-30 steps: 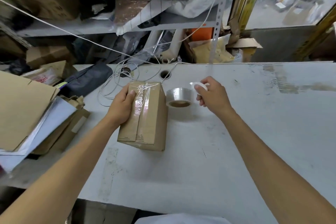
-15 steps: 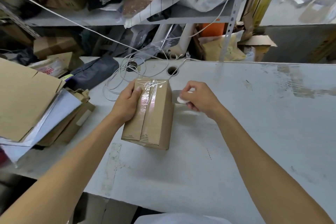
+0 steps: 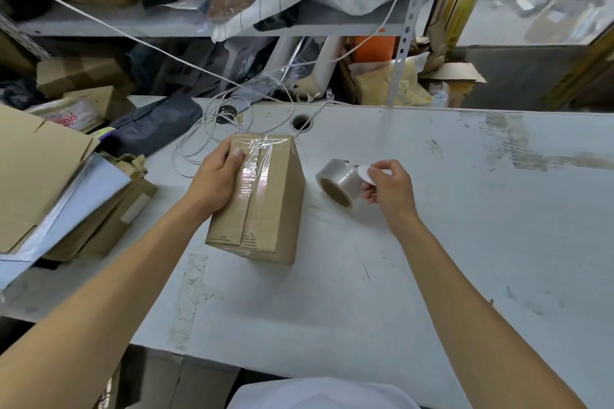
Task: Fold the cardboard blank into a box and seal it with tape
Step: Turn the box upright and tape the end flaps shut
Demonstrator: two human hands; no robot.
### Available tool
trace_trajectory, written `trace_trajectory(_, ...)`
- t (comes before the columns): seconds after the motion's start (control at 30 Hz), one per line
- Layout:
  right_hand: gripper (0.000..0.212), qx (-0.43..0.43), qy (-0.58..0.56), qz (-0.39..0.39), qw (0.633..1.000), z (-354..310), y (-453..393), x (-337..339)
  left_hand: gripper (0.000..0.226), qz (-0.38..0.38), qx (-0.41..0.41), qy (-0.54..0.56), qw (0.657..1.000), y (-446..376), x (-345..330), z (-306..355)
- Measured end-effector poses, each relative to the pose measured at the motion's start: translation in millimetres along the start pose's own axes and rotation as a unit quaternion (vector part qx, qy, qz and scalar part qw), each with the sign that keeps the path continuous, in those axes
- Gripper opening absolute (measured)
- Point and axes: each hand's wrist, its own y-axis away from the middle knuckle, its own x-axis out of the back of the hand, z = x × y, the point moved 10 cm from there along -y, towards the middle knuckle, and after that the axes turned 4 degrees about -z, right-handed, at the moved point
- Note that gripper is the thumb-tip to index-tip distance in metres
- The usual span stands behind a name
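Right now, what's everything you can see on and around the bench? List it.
box: one, brown, taped along the top seam, bench centre
tape roll: one, clear, on the bench right of the box
white disc: one, pinched at the tape roll
bench: one, white, scuffed
cord: one, white, coiled behind the box
flat cardboard: a stack, brown, bench's left end
shelf: one, grey, cluttered, behind
left hand: grips the box
right hand: pinches the white disc

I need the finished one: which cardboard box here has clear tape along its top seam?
The upright box under the left hand; the boxes at the table's far left show none.
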Motion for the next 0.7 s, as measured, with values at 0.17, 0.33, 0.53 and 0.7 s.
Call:
trace_trajectory(0.17, 0.011, -0.024, -0.059, 0.045, 0.997, 16.3, -2.1, 37.0, 0.03, -0.002, 0.0, 0.005, 1.0, 0.0, -1.1, -0.4)
trace_trajectory(0.33, 0.018, -0.037, 0.153, 0.115, 0.981, 41.8, -7.4, 76.6, 0.025, -0.001, 0.004, 0.018, 1.0, -1.8, -1.1, -5.7)
trace_trajectory(0.53, 0.054, 0.056, 0.289, -0.002, 0.956, 37.5, 1.2, 58.6, 0.024, -0.004, -0.001, 0.016, 1.0, -3.3, -1.5, -8.5)
trace_trajectory(0.7, 0.049, 0.078, 0.295, -0.099, 0.947, 24.9, -1.9, 35.9, 0.025, -0.004, -0.012, 0.016, 1.0, -2.1, -1.4, -5.8)
